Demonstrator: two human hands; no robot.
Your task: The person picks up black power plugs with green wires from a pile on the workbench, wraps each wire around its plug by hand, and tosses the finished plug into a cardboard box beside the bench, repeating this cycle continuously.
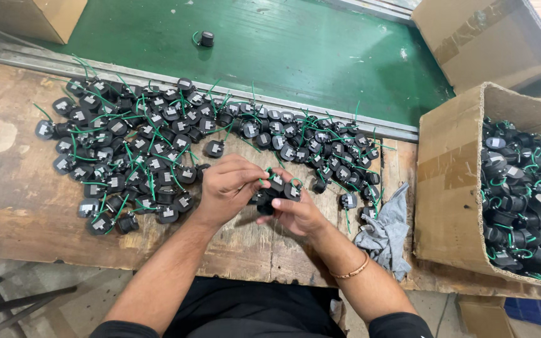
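Observation:
Both my hands meet over the worn wooden bench point(20, 206), near its middle. My left hand point(228, 188) pinches a green wire of a small black round part point(275, 186). My right hand point(300, 213) cups that part and another like it from below, fingers curled around them. A big heap of the same black parts with green wire leads point(133, 156) spreads across the bench to the left and behind my hands.
An open cardboard box point(449, 206) at the right is full of the same black parts. A grey rag point(386, 231) lies beside it. A green conveyor belt point(295, 50) runs behind the bench, carrying one lone black part point(206, 39). More cardboard boxes point(483, 37) stand at the far corners.

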